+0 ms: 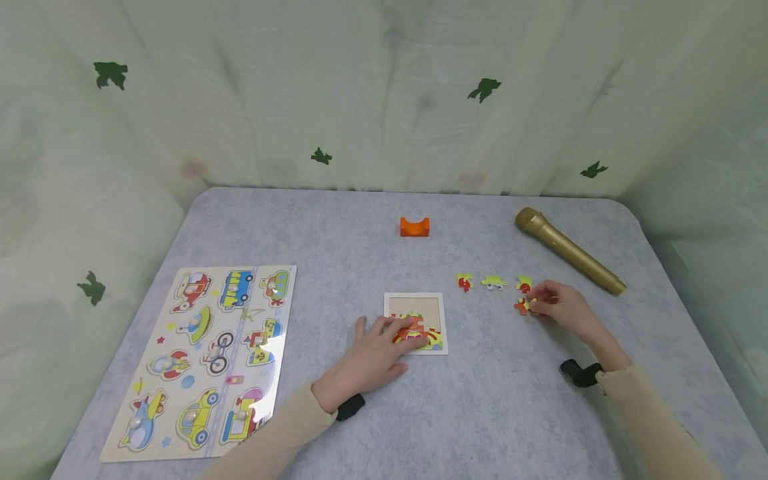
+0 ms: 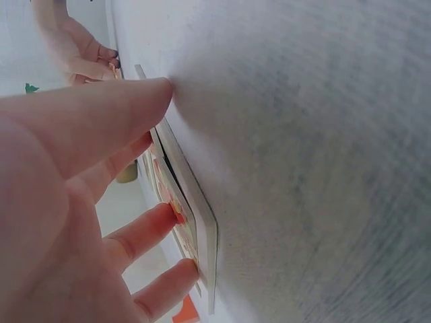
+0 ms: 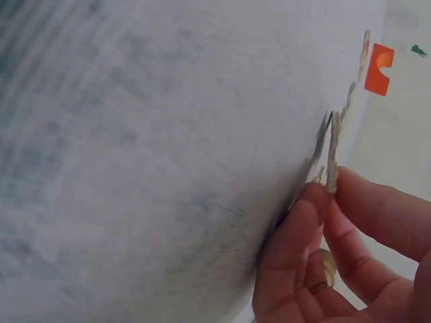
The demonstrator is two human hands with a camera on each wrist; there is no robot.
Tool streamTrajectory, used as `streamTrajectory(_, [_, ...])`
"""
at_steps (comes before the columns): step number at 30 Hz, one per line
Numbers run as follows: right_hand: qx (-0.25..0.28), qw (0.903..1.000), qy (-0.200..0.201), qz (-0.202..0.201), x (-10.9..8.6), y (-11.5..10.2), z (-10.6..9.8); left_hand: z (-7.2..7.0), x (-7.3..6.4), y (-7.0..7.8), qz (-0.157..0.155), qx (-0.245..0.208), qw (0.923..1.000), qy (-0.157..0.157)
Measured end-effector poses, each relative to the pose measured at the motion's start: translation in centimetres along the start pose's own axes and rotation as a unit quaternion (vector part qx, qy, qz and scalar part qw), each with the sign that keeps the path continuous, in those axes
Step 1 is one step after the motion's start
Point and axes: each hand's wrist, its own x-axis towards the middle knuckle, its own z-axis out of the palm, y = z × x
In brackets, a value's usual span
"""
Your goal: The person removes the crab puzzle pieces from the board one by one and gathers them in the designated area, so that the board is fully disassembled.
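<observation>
My left hand [image 1: 375, 357] lies over a small square puzzle tray [image 1: 445, 313], its spread fingertips touching the red and yellow pieces [image 1: 431, 337] fitted in the lower part. Bare wood shows in the tray's upper part. In the left wrist view the fingers [image 2: 145, 235] press on the tray's near side. Over to the right, my right hand [image 1: 564, 307] pinches a jigsaw piece [image 1: 522, 307], red and yellow on top. The right wrist view shows this piece [image 3: 333, 151] edge-on between thumb and finger, slightly tilted; part of it is hidden by the fingertips.
Loose jigsaw pieces [image 1: 494, 283] lie in a row right of the tray. Behind are an orange notched block [image 1: 415, 229] and a gold microphone [image 1: 570, 250]. A large vehicle puzzle board [image 1: 204, 360] covers the table's left side. Pale curtains [image 1: 384, 100] stand around the back and sides.
</observation>
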Motion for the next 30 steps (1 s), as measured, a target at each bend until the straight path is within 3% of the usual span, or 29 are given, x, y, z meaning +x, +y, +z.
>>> streamTrajectory(15, [-0.084, 0.9964, 0.005, -0.009, -0.1, -0.6, 0.3, 0.3, 0.0, -0.1, 0.006, -0.003, 0.9999, 0.011])
streamTrajectory(21, [-0.066, 0.9978, -0.002, -0.005, -0.2, -0.3, 0.0, 0.4, -0.1, -0.5, 0.021, 0.001, 0.9994, 0.026])
streamTrajectory(30, [-0.022, 0.9988, -0.028, -0.033, 0.0, -2.0, -0.6, -0.1, -0.4, -1.3, 0.038, -0.011, 0.9992, 0.008])
